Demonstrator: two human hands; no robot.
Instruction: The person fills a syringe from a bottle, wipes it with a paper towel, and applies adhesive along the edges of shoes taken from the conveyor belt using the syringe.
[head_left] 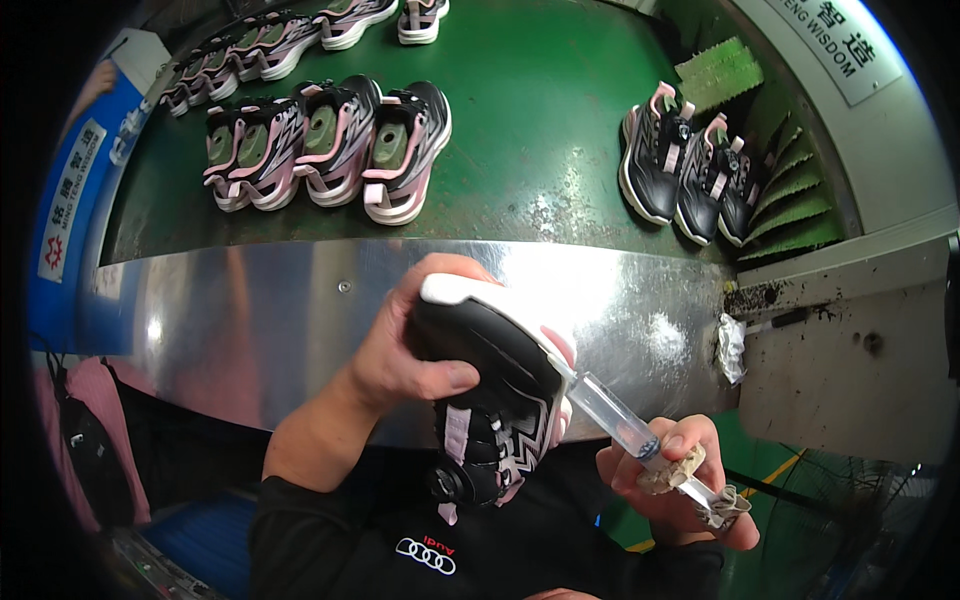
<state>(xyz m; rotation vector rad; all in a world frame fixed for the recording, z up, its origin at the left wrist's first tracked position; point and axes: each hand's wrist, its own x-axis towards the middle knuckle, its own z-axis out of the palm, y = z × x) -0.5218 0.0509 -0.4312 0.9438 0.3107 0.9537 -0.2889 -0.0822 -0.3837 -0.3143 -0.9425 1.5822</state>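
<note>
My left hand [415, 340] grips a black and pink sneaker [490, 350] by its toe, thumb on the black upper. The shoe is tilted with its white sole edge turned up and its dial-lace side hanging toward me. In my right hand [675, 480] is a clear plastic syringe [612, 412], with wrapping around its finger flange and plunger end. Its tip touches the seam between the sole and the upper, on the shoe's right side. What the syringe contains is hard to make out.
Beyond the metal ledge [290, 310], a green belt [530, 110] carries rows of similar sneakers [410, 150] at left, and more sneakers [690, 170] at right by green bristle-like flaps [795, 205]. Crumpled white paper [731, 348] and a dark pen-like tool [780, 320] lie at the ledge's right end.
</note>
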